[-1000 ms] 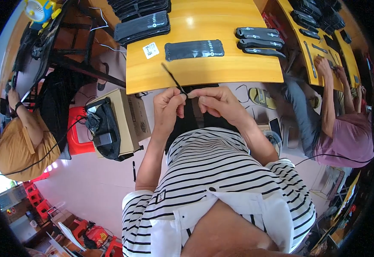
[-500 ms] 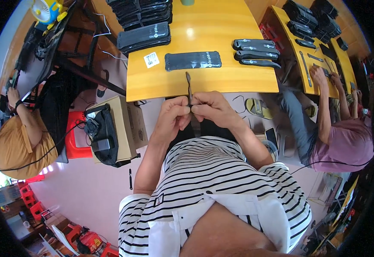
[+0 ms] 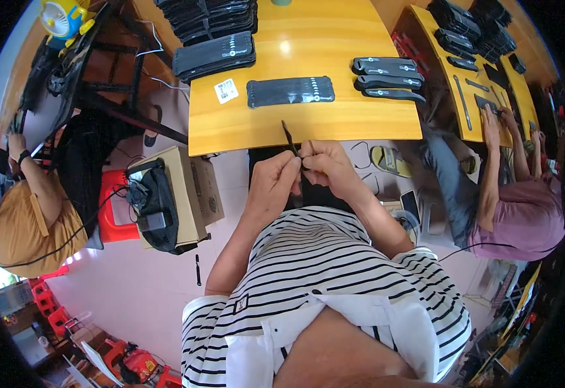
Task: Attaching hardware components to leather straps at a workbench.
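Note:
A thin black strap [image 3: 287, 134] sticks up from between my hands, just in front of the table's near edge. My left hand [image 3: 273, 179] is closed on its lower part, thumb and fingers pinching. Right against it, my right hand [image 3: 327, 169] pinches the same strap with thumb and fingertips. The strap's lower end is hidden by the fingers. Beyond the hands, a flat black pouch in clear film [image 3: 290, 92] lies on the yellow table [image 3: 243, 133]. To its left lies a white printed label [image 3: 226, 91].
Stacks of black pouches [image 3: 214, 55] stand at the table's far left. Several folded black straps [image 3: 388, 79] lie at its right. A cardboard box with a black bag [image 3: 161, 213] is on the floor at left. Co-workers sit at left [image 3: 33, 216] and right [image 3: 521, 216].
My hands have shifted slightly to the right, and the strap now leans to the left. The right fingers have changed their grip on it. The view has shifted a little.

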A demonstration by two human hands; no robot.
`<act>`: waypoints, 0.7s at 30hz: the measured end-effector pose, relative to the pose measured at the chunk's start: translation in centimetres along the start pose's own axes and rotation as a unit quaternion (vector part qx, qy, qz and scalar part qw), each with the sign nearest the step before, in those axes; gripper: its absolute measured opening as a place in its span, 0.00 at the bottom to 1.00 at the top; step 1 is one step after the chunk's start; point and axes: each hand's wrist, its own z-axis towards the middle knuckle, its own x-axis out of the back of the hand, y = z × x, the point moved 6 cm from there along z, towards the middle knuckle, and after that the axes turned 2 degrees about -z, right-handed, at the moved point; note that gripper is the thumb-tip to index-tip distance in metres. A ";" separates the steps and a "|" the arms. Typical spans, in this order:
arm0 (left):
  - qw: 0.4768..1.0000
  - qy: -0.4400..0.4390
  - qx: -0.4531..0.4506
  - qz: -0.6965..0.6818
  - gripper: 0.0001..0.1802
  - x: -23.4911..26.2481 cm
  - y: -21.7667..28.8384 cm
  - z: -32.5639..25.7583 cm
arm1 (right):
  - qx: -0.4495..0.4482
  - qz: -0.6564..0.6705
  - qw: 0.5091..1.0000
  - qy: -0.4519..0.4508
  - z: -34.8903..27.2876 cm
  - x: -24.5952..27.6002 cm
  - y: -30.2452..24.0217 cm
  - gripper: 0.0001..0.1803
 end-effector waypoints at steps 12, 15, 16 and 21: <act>0.977 -0.028 0.058 -0.203 0.16 0.0 -0.4 1.2 | -0.073 0.183 0.979 0.046 0.1 -0.2 1.1 0.15; 0.950 -0.012 0.067 -0.306 0.17 1.6 0.3 1.1 | -0.046 0.227 0.966 0.116 0.5 1.4 0.2 0.15; 0.946 0.015 0.093 -0.311 0.18 2.8 0.4 1.0 | -0.057 0.263 0.958 0.095 0.7 3.1 0.0 0.10; 0.871 0.107 0.145 -0.457 0.20 10.4 -1.7 -0.9 | 0.016 0.341 0.925 0.168 -0.5 12.1 -2.6 0.21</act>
